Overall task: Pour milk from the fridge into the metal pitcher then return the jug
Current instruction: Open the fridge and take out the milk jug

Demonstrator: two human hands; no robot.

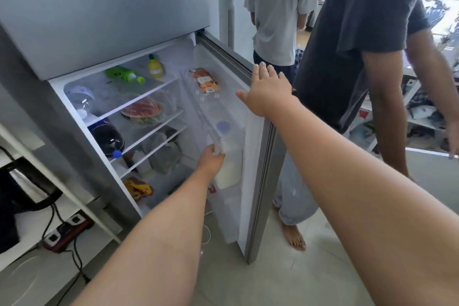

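Head view is showing the fridge door (pixel 258 146) standing open, with the right hand (pixel 267 89) resting flat on its upper inner edge, fingers spread and released, gripping nothing; the left hand (pixel 211 159) is reaching down into the door shelf and is curling around the handle side of the milk jug (pixel 229 156) — the fingers look closed on it, though motion blur is making the exact grip hard to read. The jug, white with a blue cap, is sitting upright in the lower door compartment, pressed close to the shelf rail; the metal pitcher is not showing anywhere, so the jug cannot be judged against it. From here the likely trouble is coming from the lift: the jug looks nearly full, so a one-handed pull by the handle could be tilting it against the rail and snagging it; a loose cap would then be letting milk slop out. The door is only being steadied by an open palm, so it could be swinging while the jug is coming free. A barefoot bystander (pixel 367 52) is standing just beside the door's outer edge — a wider swing could be bumping that person, and a dropped jug would be landing near the bare foot (pixel 294 238).
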